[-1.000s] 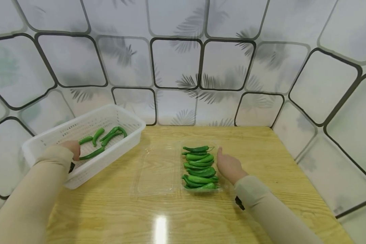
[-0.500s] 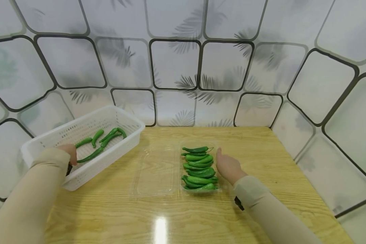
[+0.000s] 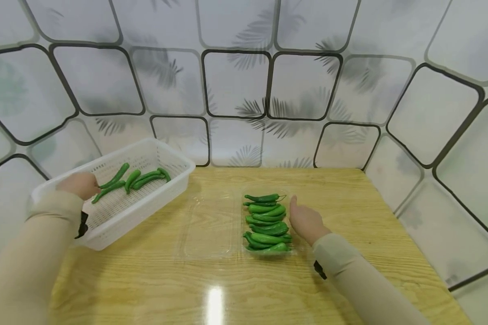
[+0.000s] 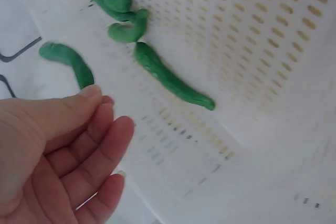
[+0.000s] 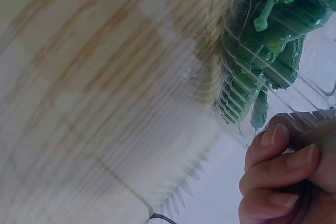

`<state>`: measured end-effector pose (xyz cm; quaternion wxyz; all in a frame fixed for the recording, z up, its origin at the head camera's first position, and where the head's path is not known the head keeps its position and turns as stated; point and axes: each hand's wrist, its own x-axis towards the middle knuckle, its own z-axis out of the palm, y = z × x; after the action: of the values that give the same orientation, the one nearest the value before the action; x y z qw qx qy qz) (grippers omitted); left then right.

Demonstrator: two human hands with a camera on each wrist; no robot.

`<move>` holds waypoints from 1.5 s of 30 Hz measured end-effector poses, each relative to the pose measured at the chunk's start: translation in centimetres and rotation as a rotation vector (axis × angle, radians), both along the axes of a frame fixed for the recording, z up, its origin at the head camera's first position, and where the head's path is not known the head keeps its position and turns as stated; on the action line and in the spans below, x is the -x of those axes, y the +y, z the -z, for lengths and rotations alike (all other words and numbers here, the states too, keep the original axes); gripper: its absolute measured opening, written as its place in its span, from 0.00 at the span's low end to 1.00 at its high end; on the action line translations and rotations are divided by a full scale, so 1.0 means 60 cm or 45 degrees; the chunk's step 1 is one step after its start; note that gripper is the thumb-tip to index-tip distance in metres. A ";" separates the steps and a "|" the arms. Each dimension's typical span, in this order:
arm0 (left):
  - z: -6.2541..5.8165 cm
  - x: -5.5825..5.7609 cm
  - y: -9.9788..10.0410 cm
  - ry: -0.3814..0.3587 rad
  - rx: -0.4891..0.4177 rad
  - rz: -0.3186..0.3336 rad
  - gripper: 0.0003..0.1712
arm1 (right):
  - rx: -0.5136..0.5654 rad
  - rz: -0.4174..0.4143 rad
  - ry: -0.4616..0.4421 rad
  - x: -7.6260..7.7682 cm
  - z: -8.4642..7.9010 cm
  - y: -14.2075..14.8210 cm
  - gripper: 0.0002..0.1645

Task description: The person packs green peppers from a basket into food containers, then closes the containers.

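My left hand is over the white perforated basket, pinching a long green chili pepper between thumb and fingertips. In the left wrist view the held pepper sticks out past the fingertips. Below it, another pepper and several more lie on the basket floor. My right hand grips the right side of a clear plastic box, thumb pointing up. Stacked green chili peppers fill this box in crosswise rows. In the right wrist view, curled fingers sit at the box's ridged wall.
The box's clear lid lies flat to its left on the wooden table. The basket stands slanted at the back left. A patterned wall covering rises behind the table and along its right side.
My left hand has taken the long pepper from the front of the basket floor and raised it up and left. My right hand stays at the box.
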<state>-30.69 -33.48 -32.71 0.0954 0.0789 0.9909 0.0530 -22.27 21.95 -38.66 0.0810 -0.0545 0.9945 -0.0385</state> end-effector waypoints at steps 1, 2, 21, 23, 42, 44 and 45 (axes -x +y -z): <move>-0.009 -0.001 0.004 0.042 -0.014 0.000 0.12 | 0.002 0.005 -0.006 0.000 0.000 0.001 0.34; -0.017 -0.003 0.009 0.080 -0.028 -0.007 0.13 | 0.011 0.012 -0.013 0.001 -0.001 0.002 0.35; -0.082 -0.027 0.158 0.385 -0.183 0.160 0.13 | 0.035 0.005 -0.006 0.008 0.009 0.002 0.35; -0.082 -0.030 0.184 0.350 -0.221 0.196 0.13 | 0.027 0.001 0.000 0.007 0.010 0.003 0.35; -0.018 -0.084 0.423 0.181 -0.225 0.623 0.07 | 0.076 0.044 -0.022 0.003 0.005 0.005 0.35; -0.013 -0.089 0.445 0.127 -0.214 0.648 0.07 | 0.074 0.048 -0.026 0.004 0.005 0.006 0.35; -0.011 -0.092 0.456 0.103 -0.206 0.652 0.07 | 0.067 0.045 -0.027 0.005 0.005 0.006 0.35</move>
<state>-25.15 -6.12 -32.07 0.0593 0.3363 0.9342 0.1030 -22.57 22.32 -38.95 0.0893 -0.0386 0.9930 -0.0666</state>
